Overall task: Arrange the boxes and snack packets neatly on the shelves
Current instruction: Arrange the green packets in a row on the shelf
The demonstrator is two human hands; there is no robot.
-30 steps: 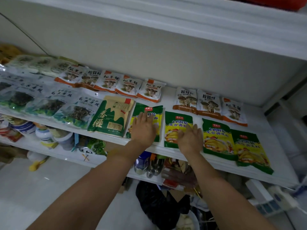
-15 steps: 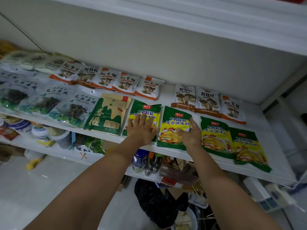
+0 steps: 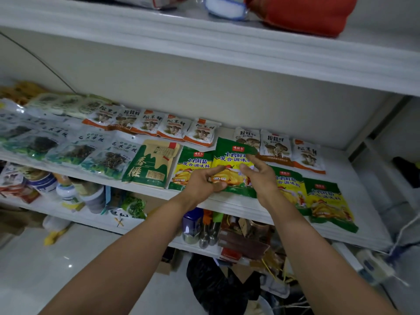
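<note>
A white shelving unit fills the view. Its upper shelf (image 3: pixel 204 42) carries a red bag (image 3: pixel 306 12) and a white pack with blue trim (image 3: pixel 225 5). The middle shelf (image 3: pixel 238 204) holds packets lying flat in two rows. At the front left lie clear packets of dark dried fungus (image 3: pixel 75 151), then a green and tan pouch (image 3: pixel 152 164), then a line of green-and-yellow seasoning packets. Along the back runs a row of white mushroom packets with orange bases (image 3: pixel 200 133), with three more (image 3: pixel 275 144) further right. The lower shelf (image 3: pixel 95 220) carries jars, tubs and bottles, and a black bag (image 3: pixel 216 280) sits on the floor below.

Both bare forearms reach up to the middle shelf. Between the hands is one green-and-yellow seasoning packet (image 3: pixel 231 155), second in its line. It sits higher than its neighbours, its top edge overlapping a back-row mushroom packet. Just beside it on the left lies a matching packet (image 3: pixel 193 164); two more (image 3: pixel 291 187) and (image 3: pixel 327 201) lie to the right.

The left hand (image 3: pixel 204 180) has its grip pinched on the packet's lower left part. The right hand (image 3: pixel 261 176) has curled fingers closed on the packet's right edge.
</note>
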